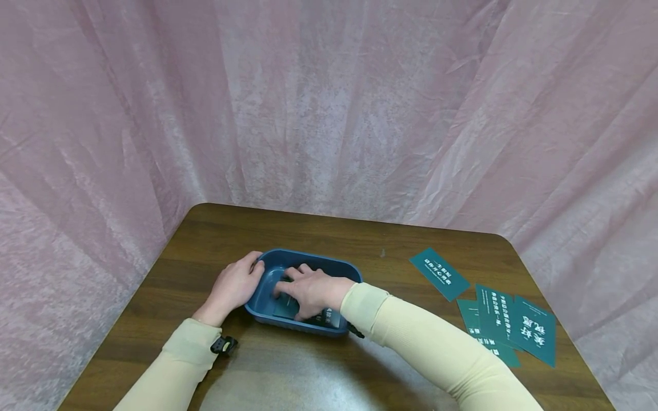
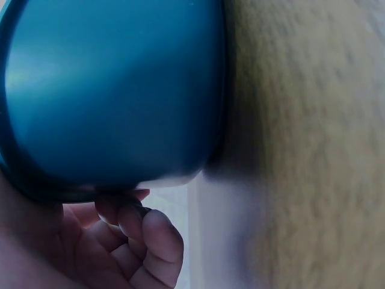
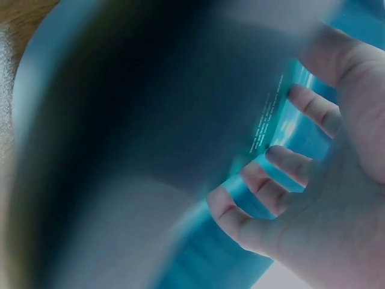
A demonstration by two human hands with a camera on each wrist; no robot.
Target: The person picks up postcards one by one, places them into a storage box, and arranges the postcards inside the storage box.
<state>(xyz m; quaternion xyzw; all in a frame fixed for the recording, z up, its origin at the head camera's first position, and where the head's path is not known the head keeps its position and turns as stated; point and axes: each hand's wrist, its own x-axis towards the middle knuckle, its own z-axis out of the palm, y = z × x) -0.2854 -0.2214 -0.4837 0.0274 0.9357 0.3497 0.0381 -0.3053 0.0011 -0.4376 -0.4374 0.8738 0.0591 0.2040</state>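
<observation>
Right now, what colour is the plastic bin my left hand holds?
The plastic bin is blue, clearest in the head view.

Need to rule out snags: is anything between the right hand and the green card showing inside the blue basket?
Nothing visible blocks it. The right hand is in through the open top of the blue basket, its fingers at the green card. The left hand holds the basket's left end, out of the way.

brown, wood-grained table (image 1: 226,234) with rounded far corners, its near surface bright with reflected light. a blue basin (image 1: 329,264) stands left of centre; to the right lie a single green card (image 1: 429,262) and, nearer the viewer, overlapping white-printed green cards (image 1: 496,331).
</observation>
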